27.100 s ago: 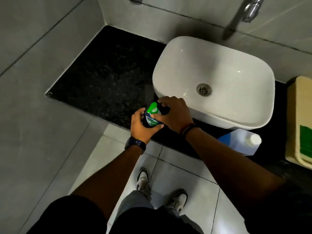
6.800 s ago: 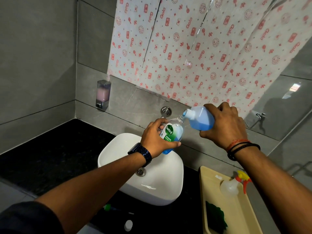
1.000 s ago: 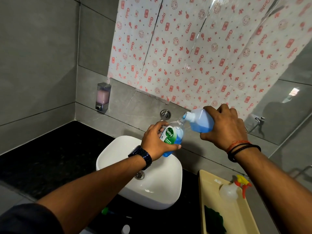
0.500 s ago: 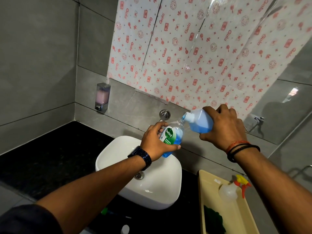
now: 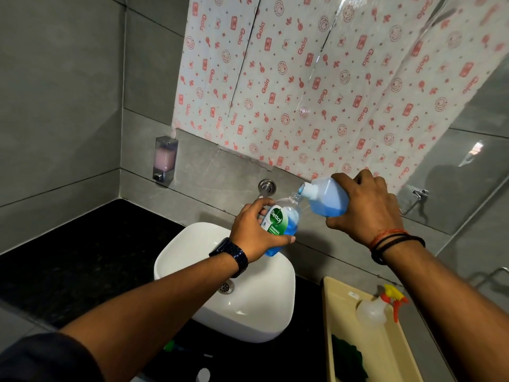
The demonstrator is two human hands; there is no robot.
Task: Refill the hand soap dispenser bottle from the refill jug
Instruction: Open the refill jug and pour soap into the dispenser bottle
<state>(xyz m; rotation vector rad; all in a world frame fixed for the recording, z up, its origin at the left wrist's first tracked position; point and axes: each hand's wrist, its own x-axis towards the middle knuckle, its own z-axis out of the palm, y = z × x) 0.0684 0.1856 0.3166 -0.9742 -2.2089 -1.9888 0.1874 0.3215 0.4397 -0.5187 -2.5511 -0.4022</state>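
Observation:
My left hand (image 5: 252, 231) grips the clear soap dispenser bottle (image 5: 283, 221), which has a green and white label and blue liquid inside. I hold it tilted above the white basin (image 5: 256, 307). My right hand (image 5: 366, 206) holds the translucent refill jug (image 5: 325, 198) tipped to the left, its white neck right at the bottle's open mouth. Blue liquid fills the lower part of the jug. The green pump head (image 5: 169, 346) lies on the dark counter below the basin, partly hidden by my left arm.
A beige tray (image 5: 341, 312) at the right holds a spray bottle (image 5: 377, 308) and a green cloth (image 5: 348, 362). A wall soap dispenser (image 5: 164, 158) hangs at the left. A tap (image 5: 265, 187) sticks out of the wall behind the bottle. A white cap (image 5: 203, 374) lies on the black counter (image 5: 82, 257).
Both hands stay almost still over the last second, with the jug's neck held at the bottle's mouth. The blue liquid in the bottle stands higher than several seconds ago.

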